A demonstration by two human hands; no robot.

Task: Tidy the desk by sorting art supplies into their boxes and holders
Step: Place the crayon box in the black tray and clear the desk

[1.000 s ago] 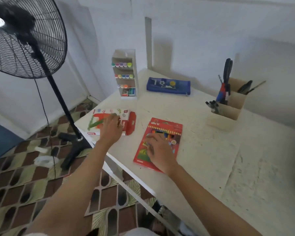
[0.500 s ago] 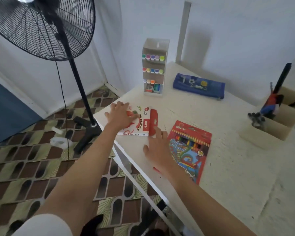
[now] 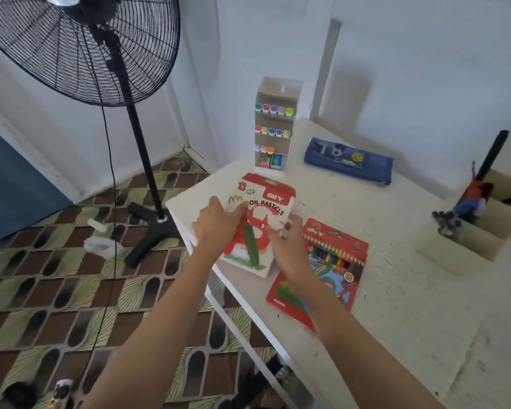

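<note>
The oil pastels box (image 3: 258,228) sits tilted at the desk's (image 3: 401,305) left corner, held on both sides. The left hand (image 3: 216,227) has its fingers (image 3: 236,212) curled over the box's 9 o'clock edge, and the right hand (image 3: 286,246) grips the 3 o'clock edge. A coloured pencil box (image 3: 334,261) lies flat at 4 o'clock, just beside. A marker rack (image 3: 275,125) stands at 12 o'clock, a blue pencil case (image 3: 348,160) at 2 o'clock, and a pen holder (image 3: 469,240) at 3 o'clock.

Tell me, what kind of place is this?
Most likely a home art or study corner: a white desk with an oil pastels box, a coloured pencil box and a tiered marker holder, and a standing fan beside it on patterned floor tiles.
</note>
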